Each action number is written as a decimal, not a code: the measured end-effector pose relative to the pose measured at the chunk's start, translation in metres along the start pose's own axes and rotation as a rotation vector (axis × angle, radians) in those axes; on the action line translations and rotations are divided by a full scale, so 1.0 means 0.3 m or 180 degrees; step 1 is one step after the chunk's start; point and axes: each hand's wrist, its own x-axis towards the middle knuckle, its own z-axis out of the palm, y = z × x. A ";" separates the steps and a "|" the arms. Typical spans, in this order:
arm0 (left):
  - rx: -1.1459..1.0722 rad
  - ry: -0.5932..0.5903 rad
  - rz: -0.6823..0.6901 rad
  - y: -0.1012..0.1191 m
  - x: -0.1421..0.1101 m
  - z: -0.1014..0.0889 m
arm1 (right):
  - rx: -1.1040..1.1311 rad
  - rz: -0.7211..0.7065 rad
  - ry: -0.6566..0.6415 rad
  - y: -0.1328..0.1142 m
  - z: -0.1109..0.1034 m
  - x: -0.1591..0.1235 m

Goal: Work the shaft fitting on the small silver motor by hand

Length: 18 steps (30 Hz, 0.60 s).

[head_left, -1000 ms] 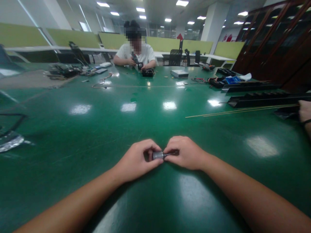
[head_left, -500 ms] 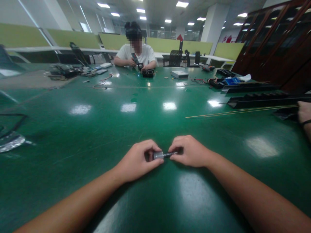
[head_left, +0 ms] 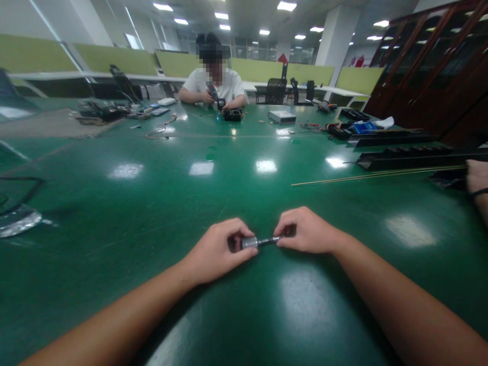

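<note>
Green bench (head_left: 236, 315) spread wide around hands; room bounded at right by thin brass-coloured rods (head_left: 362, 177) and black channel (head_left: 412, 156), well apart. At lower centre of frame, silver cylinder (head_left: 249, 242) clamped by left hand (head_left: 215, 250); dark shaft (head_left: 266, 241) pinched by right hand (head_left: 310, 232). Long axis held nearly level, shaft pointed right, tilted slightly upward in frame.

Head view: forward, down across green table (head_left: 244, 195), hands (head_left: 217, 251) near.

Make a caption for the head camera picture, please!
Left hand grips a silver cylinder, right hand pinches the thin shaft jutting from it, at a green table.
</note>
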 end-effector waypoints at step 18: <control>0.0011 -0.0003 0.0030 0.002 -0.001 -0.004 | 0.0341 0.0284 -0.0205 0.048 -0.044 -0.014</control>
